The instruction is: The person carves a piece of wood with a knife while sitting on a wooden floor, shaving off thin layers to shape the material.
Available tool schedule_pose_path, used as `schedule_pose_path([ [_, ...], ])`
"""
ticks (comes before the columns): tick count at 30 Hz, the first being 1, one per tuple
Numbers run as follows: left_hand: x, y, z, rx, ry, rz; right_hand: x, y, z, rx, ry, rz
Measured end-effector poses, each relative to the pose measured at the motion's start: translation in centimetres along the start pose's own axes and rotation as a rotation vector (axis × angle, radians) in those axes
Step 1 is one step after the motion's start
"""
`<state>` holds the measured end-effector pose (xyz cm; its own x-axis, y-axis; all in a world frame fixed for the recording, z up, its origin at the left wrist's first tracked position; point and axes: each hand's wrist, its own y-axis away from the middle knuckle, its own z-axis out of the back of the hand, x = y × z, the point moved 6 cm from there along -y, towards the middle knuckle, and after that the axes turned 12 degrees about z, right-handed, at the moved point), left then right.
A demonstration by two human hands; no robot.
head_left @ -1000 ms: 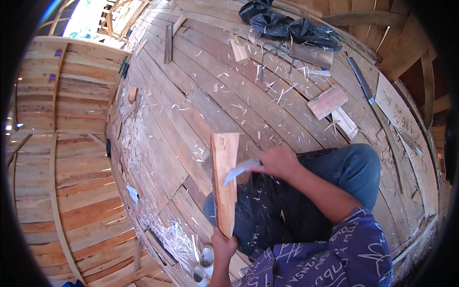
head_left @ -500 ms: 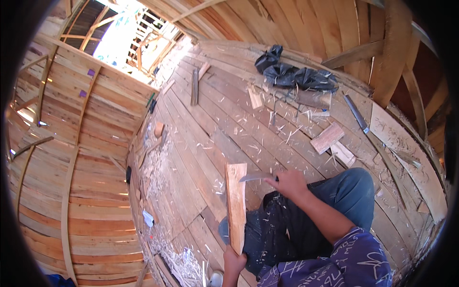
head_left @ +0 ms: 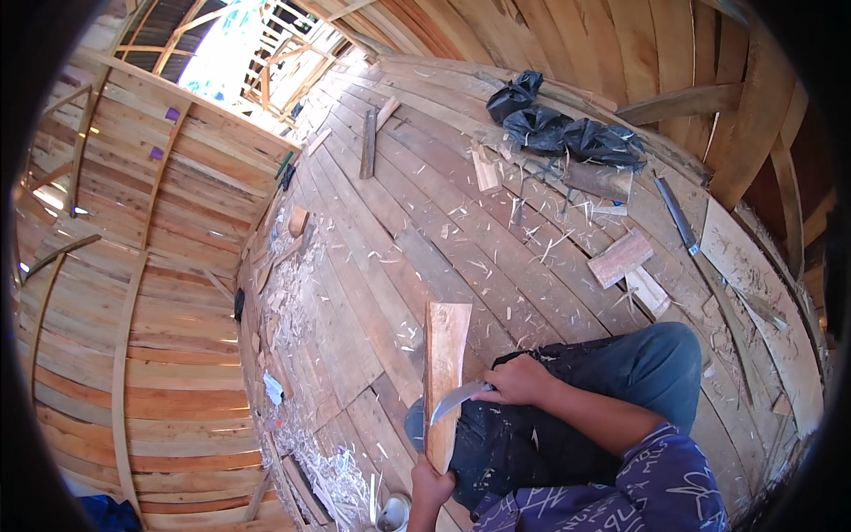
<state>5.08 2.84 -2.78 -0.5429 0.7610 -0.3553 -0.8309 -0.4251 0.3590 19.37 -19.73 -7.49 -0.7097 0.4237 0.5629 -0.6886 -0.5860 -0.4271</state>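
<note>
left hand [head_left: 432, 486] closed round the near end of a wooden board [head_left: 446, 355], long axis pointing away from the body; right hand [head_left: 521, 381], just to its right, grips a knife [head_left: 452, 400] (slanting across the board's lower half).

At lower centre we see the knife [head_left: 454, 400] in front of the board [head_left: 448, 341], with shavings [head_left: 332, 483] at lower left, plastic [head_left: 538, 129] at upper right, and a wood block [head_left: 620, 257] below it, right of centre.
</note>
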Motion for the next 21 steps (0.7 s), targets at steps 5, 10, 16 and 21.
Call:
schedule_pose_path([
  [5,-0.2,0.0,-0.3,-0.027,0.03,-0.028,-7.5,-0.2,1.1,-0.023,0.118,-0.241],
  [10,-1.5,-0.4,-0.1,0.017,-0.016,0.077,-8.4,0.3,2.2,-0.173,0.225,-0.369],
  [16,-0.3,-0.6,0.3,0.013,0.033,0.019,-4.9,0.5,2.8,-0.102,0.131,-0.27],
  [21,-1.0,-0.7,0.0,0.054,0.053,0.024,0.7,-0.1,-0.2,0.067,0.065,-0.035],
])
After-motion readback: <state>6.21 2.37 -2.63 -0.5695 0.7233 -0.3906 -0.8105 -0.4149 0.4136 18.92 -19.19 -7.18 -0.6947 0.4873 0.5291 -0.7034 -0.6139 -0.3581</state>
